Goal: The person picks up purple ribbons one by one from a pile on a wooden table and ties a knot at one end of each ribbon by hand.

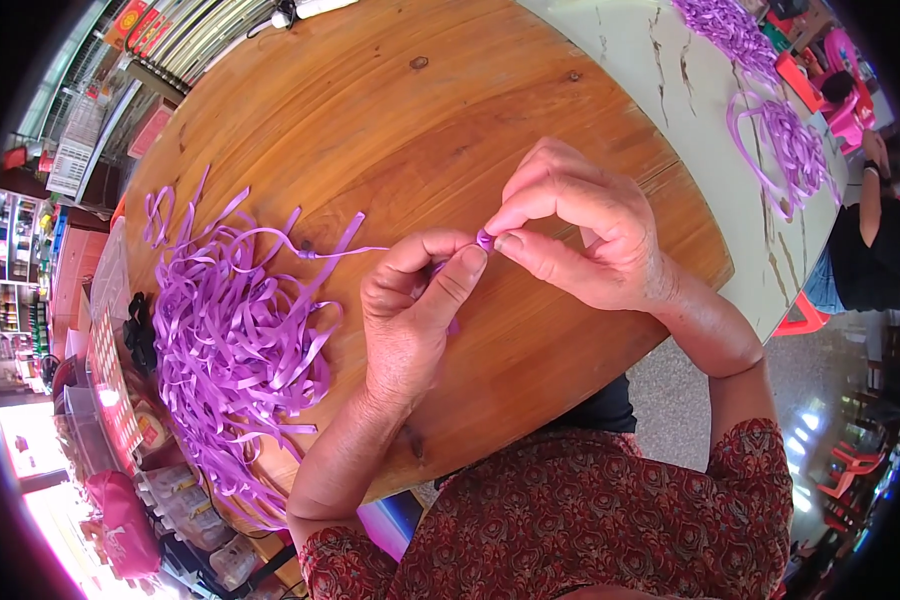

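Above the wooden table, my left hand (pixel 410 310) pinches a purple ribbon (pixel 485 240) between thumb and forefinger. My right hand (pixel 590 225) meets it from the other side, thumb and forefinger closed on the same small folded or knotted bit of ribbon. A thin strand runs from my left hand leftward toward a large loose pile of purple ribbons (pixel 240 340). A short piece of ribbon also shows below my left fingers. What my curled left fingers hold inside the palm is mostly hidden.
The round wooden table (pixel 370 130) adjoins a pale marble-patterned table (pixel 630 50), where more purple ribbon bundles (pixel 790 150) lie. A person in dark clothes (pixel 880 250) sits at the right. Shelves and boxes crowd the left, with a pink bag (pixel 123 525) below.
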